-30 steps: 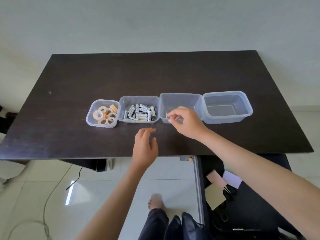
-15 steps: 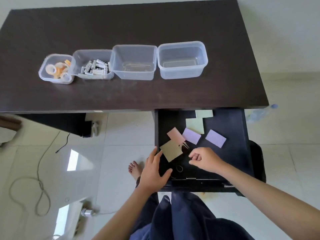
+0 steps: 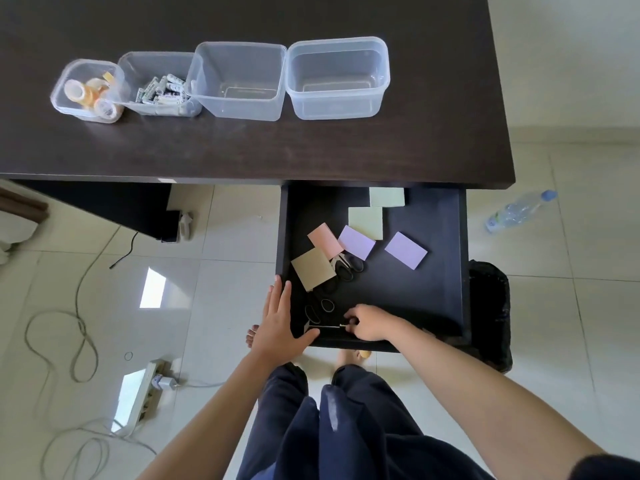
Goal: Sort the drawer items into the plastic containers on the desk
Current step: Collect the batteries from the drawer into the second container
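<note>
The open black drawer under the desk holds pastel sticky-note pads: pink, purple, pale green and tan. Black-handled scissors lie among them. My right hand is at the drawer's front, fingers pinched on the end of a thin metal item. My left hand lies flat with spread fingers on the drawer's front left corner. On the desk stand a tape container, a battery container and two empty containers.
The dark desk overhangs the drawer's back. On the tiled floor lie a water bottle at the right, a black bin beside the drawer, and a power strip with loose cables at the left.
My view dropped from the desk to the drawer. My right hand left the third container, came down and closed on the thin metal item at the drawer's front; my left hand settled on the drawer's corner.
</note>
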`<state>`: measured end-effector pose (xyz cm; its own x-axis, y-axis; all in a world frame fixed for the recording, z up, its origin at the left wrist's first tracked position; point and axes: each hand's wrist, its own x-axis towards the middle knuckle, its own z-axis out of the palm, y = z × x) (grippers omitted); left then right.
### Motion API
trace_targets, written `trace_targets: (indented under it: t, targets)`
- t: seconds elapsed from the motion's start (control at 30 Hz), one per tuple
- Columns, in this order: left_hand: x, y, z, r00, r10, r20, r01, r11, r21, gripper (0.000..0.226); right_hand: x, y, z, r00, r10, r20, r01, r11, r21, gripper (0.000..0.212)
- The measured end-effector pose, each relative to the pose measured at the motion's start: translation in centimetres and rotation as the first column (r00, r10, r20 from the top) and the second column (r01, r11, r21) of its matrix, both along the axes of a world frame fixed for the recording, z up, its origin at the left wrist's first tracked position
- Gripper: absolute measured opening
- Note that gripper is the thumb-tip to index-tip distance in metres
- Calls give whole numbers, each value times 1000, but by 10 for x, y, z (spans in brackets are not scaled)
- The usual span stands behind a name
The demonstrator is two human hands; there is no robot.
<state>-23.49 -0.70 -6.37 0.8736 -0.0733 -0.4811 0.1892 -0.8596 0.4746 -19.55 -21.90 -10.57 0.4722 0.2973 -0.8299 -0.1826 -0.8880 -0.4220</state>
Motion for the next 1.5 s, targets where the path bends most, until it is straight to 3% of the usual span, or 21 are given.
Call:
trace_targets:
  t: [0.4, 0.87, 1.17, 1.37, 1.5]
  targets:
    - [-3, -4, 4, 1000, -16, -17, 17, 1000, 17, 108, -7, -10, -8, 984, -177, 3, 177, 984, -24, 19]
    - [-2, 9, 13, 1000, 0, -25, -1, 999, -41, 102, 3, 1, 32, 930, -331, 159, 291, 928, 232, 19]
    - [85, 68, 50, 980, 142, 141, -134, 989, -66, 94, 96, 74, 123, 850, -401, 342, 239, 872, 427, 18]
    - [180, 145, 86, 899, 253, 357, -229, 967, -108, 86, 182, 160, 179, 754, -459, 469, 194, 838, 509, 12]
    - [247, 205, 104, 856, 304, 419, -280, 953, -118, 85, 244, 221, 202, 711, -482, 512, 181, 829, 529, 12]
